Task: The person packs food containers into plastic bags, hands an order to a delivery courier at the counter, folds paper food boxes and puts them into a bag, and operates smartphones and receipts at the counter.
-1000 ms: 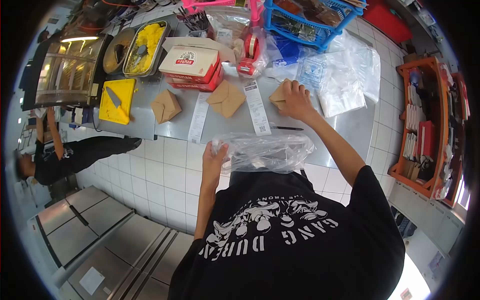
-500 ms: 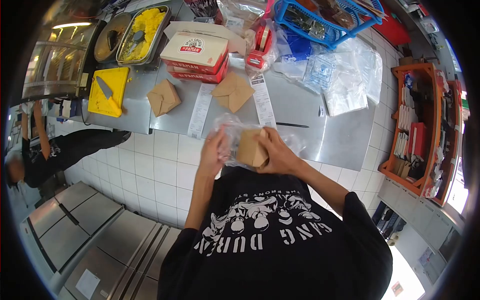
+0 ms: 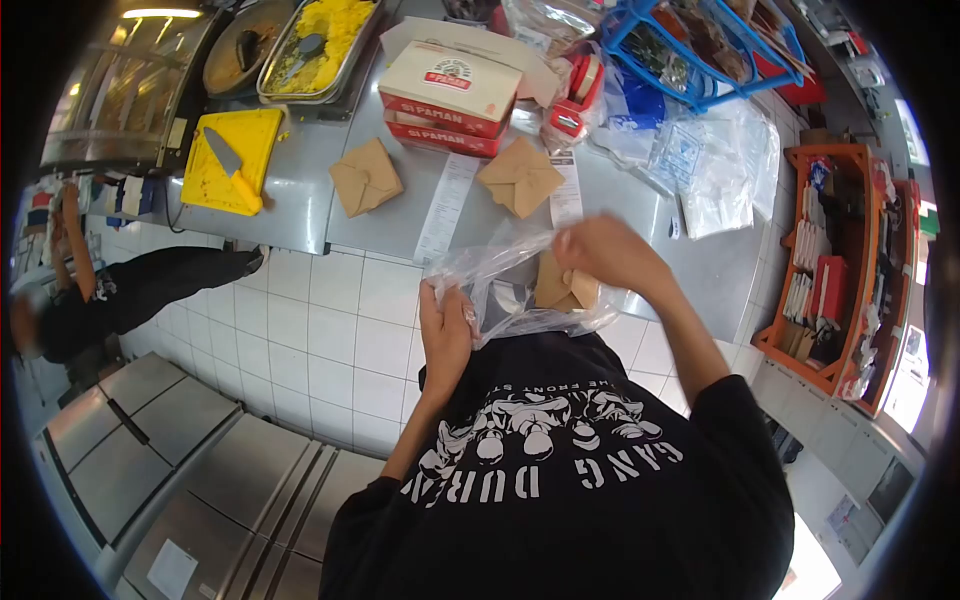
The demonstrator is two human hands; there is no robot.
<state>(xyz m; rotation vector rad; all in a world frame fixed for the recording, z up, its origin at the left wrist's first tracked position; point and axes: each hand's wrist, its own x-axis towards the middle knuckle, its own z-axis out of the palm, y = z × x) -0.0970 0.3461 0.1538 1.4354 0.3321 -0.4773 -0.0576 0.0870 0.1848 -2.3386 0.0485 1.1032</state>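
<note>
A clear plastic bag (image 3: 492,268) is stretched open in front of my chest, by the table's front edge. My left hand (image 3: 448,325) is closed on its left side. A brown folded paper box (image 3: 552,284) sits at the bag's right side, seen through or beside the film. Above that box, my right hand (image 3: 612,252) is curled and slightly blurred, with the bag's upper edge running up to its fingers. Two more brown paper boxes, one on the left (image 3: 366,178) and one nearer the middle (image 3: 520,178), rest on the steel table beside paper receipts (image 3: 446,208).
Red-and-white cartons (image 3: 452,88) stand behind the boxes. A knife (image 3: 224,152) lies on a yellow cutting board (image 3: 262,125); a tray of yellow food (image 3: 335,40) is behind. Plastic bags (image 3: 715,180) and a blue basket (image 3: 690,95) are right. Another person (image 3: 150,290) is at far left.
My right hand has let go of the paper box and risen to the bag's upper edge. The box is now at the bag, which is spread wider. The view has shifted slightly.
</note>
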